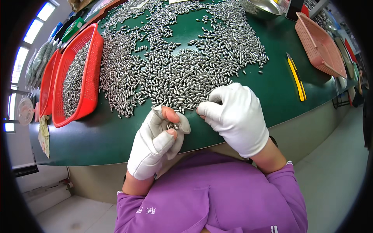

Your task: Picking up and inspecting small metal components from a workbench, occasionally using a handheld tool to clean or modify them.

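A wide spread of small silver metal fittings (186, 73) covers much of the green table (97, 143). My left hand (157, 139), in a white glove with bare thumb and fingertip showing, curls around a few of these metal fittings (171, 126) above the near table edge. My right hand (239, 118), also white-gloved, is at the near edge of the spread. Its thumb and fingers are pinched together, pointing left toward the pile. Whatever may be between those fingertips is hidden by the hand.
At left, a red plastic basket (95, 77) holds more fittings, with another red basket (46, 91) beside it. A yellow utility knife (297, 79) lies right of the spread. Farther right stands a pink basket (320, 46); a metal bowl (268, 8) sits at the back.
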{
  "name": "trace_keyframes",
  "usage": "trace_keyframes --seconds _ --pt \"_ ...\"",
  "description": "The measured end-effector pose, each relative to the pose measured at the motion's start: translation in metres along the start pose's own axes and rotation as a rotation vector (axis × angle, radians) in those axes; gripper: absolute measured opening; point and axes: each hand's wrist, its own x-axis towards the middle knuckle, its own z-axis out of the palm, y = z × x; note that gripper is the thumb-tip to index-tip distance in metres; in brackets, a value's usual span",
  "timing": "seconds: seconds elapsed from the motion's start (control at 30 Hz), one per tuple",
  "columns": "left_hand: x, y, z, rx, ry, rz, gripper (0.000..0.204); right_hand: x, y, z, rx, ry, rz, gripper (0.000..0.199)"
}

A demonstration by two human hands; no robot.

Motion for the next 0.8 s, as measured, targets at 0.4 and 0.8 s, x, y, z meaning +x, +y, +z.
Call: trace_keyframes --seconds 0.4,0.8 --pt "-0.005 0.014 0.010 0.135 0.004 -0.214 0.023 0.010 -0.011 -0.001 0.583 0.166 -0.087 0.020" --pt "-0.006 0.007 0.007 0.134 0.041 -0.147 0.015 -0.003 0.001 0.006 0.242 0.306 0.069 0.020"
